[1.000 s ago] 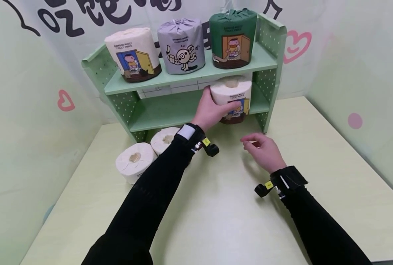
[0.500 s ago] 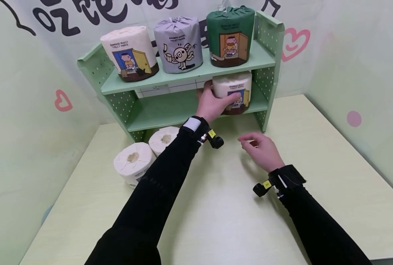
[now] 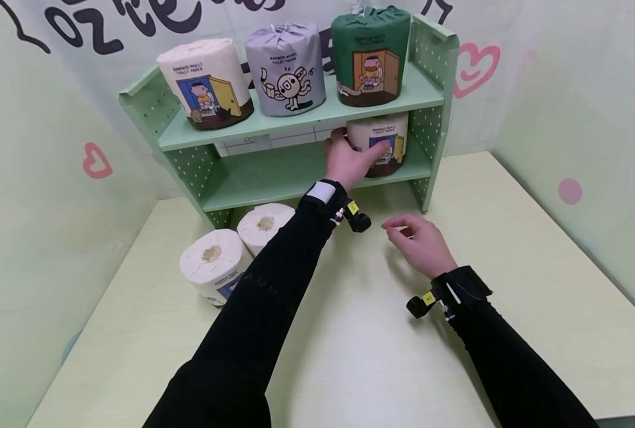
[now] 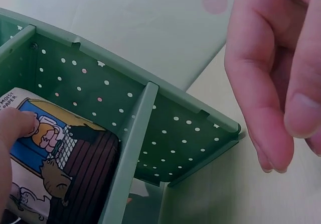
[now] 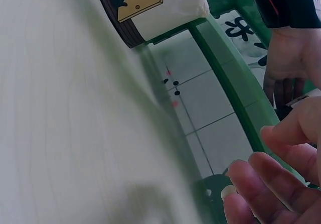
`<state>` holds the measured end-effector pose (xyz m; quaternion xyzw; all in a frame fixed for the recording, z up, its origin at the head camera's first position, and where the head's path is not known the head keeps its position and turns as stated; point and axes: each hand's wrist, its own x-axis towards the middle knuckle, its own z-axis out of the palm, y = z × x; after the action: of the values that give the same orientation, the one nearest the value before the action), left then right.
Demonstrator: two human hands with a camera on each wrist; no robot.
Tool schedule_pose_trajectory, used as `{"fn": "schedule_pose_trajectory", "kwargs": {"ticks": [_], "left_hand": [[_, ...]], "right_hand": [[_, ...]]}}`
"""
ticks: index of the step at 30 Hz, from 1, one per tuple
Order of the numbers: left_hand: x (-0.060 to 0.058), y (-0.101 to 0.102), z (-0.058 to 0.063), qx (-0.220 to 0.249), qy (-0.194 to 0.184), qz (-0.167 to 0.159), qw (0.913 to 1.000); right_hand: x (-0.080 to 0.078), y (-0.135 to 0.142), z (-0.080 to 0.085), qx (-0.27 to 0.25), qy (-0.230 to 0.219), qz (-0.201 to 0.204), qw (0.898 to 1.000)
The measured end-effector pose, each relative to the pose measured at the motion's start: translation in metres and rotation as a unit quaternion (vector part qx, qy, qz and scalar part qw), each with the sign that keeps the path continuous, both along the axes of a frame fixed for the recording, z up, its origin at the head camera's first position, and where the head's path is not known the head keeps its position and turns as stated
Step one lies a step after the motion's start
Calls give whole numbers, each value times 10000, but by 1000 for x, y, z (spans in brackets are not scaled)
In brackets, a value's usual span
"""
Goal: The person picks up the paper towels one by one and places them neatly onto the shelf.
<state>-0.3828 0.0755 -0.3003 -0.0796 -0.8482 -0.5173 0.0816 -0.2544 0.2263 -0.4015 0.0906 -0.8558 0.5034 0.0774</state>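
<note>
On the right end of the lower shelf, my left hand (image 3: 348,161) grips a white-and-brown wrapped toilet paper roll (image 3: 377,128). Its thumb (image 4: 19,122) presses the printed front in the left wrist view; the other fingers go round the roll's left side, partly hidden. The roll stands upright with its base at the shelf board. My right hand (image 3: 421,245) hovers over the table in front of the shelf, fingers loosely bent and holding nothing. Up close, the right wrist view shows that hand (image 5: 286,179) with nothing in it.
The green two-tier shelf (image 3: 296,128) carries a white roll (image 3: 206,83), a lilac roll (image 3: 286,71) and a green roll (image 3: 372,56) on top. Two more white rolls (image 3: 216,261) stand on the table (image 3: 360,339) at the left, partly behind my left forearm.
My left hand has moved the toilet paper roll up and back, from in front of the lower shelf to its right end. My right hand has stayed almost still.
</note>
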Motion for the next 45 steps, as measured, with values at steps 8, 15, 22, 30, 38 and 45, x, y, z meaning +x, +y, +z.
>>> {"fn": "schedule_pose_trajectory", "kwargs": {"ticks": [8, 15, 22, 30, 38, 45], "left_hand": [[0, 4, 0, 23, 90, 92, 9999], [1, 1, 0, -2, 35, 35, 10000], [20, -17, 3, 58, -67, -39, 10000], [63, -55, 3, 361, 69, -417, 9985], [111, -103, 15, 1084, 425, -1025, 9879], [153, -140, 36, 1019, 600, -870, 9892]], "right_hand": [[0, -2, 0, 44, -22, 8, 10000], [0, -2, -2, 91, -74, -13, 9999], [1, -3, -1, 151, -39, 39, 9999], [1, -3, -2, 164, -75, 63, 9998], [1, -4, -3, 197, -57, 148, 9997], [3, -6, -4, 219, -118, 83, 9997]]}}
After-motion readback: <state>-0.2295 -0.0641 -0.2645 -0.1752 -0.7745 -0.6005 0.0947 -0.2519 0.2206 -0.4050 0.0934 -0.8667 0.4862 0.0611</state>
